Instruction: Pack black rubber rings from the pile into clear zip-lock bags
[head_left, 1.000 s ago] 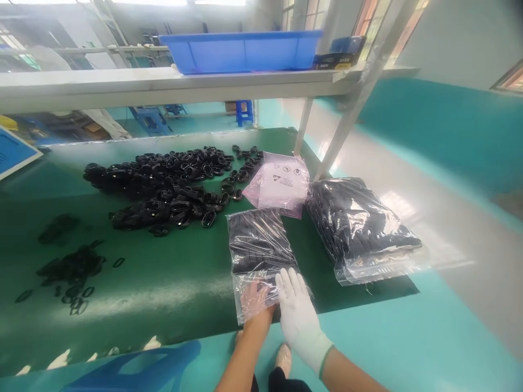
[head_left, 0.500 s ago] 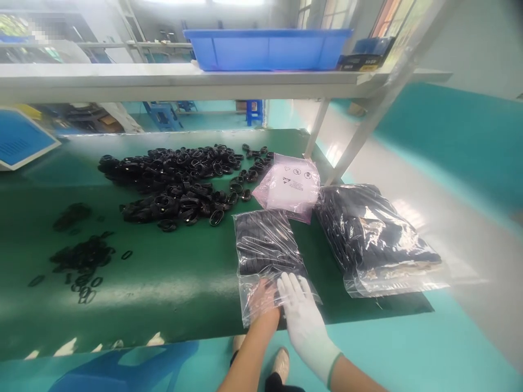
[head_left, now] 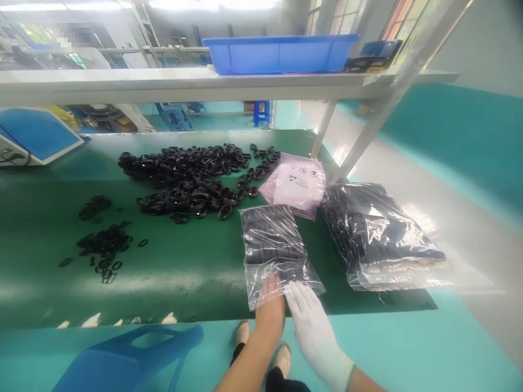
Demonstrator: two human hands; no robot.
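A clear plastic bag [head_left: 273, 245] lies on the green table mat, filled with neat rows of thin black pieces. My left hand [head_left: 270, 299], bare, reaches to the bag's near end with its fingers stretched out; they appear to be under the clear film at the mouth. My right hand [head_left: 308, 316], in a white glove, is flat beside it, fingers extended and their tips touching the near right edge of the bag. Behind the bag is a pink printed bag [head_left: 300, 182] holding something pale.
A larger clear bag of black pieces [head_left: 379, 234] lies at the right. Heaps of black oval rings [head_left: 192, 179] spread behind, with a smaller pile [head_left: 106, 242] at left. A blue bin [head_left: 281, 54] stands on the shelf; a blue stool [head_left: 122, 362] is below.
My left hand has drawn back toward me, out from deeper under the film. My right hand has also slid back slightly toward the near edge. The view has shifted.
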